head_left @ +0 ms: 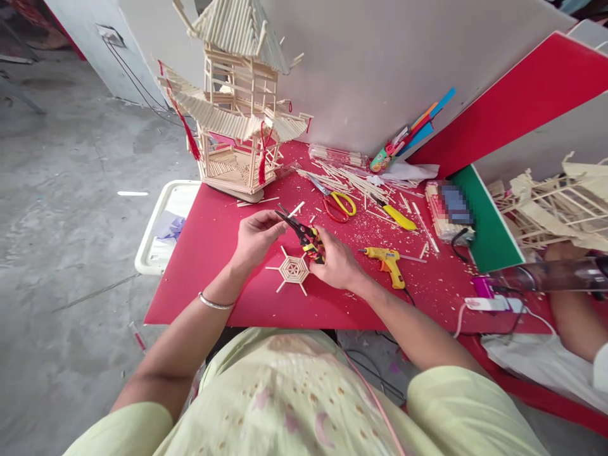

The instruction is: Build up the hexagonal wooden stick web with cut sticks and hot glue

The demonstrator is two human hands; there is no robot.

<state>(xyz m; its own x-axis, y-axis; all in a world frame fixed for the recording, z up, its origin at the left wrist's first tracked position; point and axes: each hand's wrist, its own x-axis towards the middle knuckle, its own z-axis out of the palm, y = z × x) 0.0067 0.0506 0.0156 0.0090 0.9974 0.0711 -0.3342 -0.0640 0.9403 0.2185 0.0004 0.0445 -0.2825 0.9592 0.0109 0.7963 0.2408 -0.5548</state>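
My right hand is closed around the handles of black and yellow pliers, whose dark jaws point up and left. My left hand pinches at the jaw tips. A short pale wooden stick slants out past the jaws, in line with the left fingertips; its lower end is hidden. Below the hands, a flat six-armed hexagonal web of sticks lies on the red tabletop. To the right of my right hand lies a yellow glue gun.
A stick-built pagoda with red tassels stands at the back left. Behind the hands lie scissors, a yellow-handled cutter and loose sticks. A power strip is at right, near another person's arm.
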